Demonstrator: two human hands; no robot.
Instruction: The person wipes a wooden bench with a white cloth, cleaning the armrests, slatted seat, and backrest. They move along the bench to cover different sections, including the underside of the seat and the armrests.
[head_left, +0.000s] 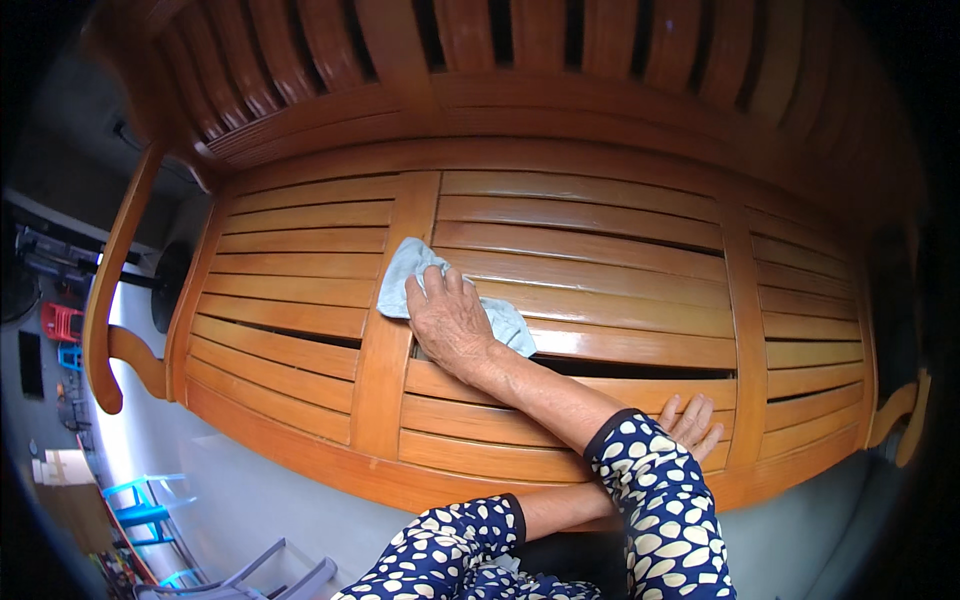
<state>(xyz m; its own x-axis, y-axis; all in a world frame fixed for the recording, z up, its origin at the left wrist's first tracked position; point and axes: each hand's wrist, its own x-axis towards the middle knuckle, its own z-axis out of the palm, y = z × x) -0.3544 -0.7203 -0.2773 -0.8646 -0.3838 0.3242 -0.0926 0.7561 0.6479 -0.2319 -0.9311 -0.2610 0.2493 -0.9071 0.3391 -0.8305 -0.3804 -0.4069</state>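
Observation:
My right hand (450, 318) presses a pale blue cloth (405, 272) onto the slatted seat of a wooden bench (590, 262). Its fingers are bent over the cloth, which sticks out on both sides of the hand and lies across an upright divider and the middle slats. Beneath my right forearm, my left arm crosses to the right. My left hand (692, 428) rests on the front slats near the right divider, fingers apart and nothing seen in it; part of it is hidden by the right sleeve.
The bench has a slatted backrest (540, 40) at the far side and a curved armrest (125, 260) on the left. Dark gaps run between some slats. At the lower left stand a blue stool (145, 515) and a grey plastic chair (270, 575); a red stool (62, 322) is farther off.

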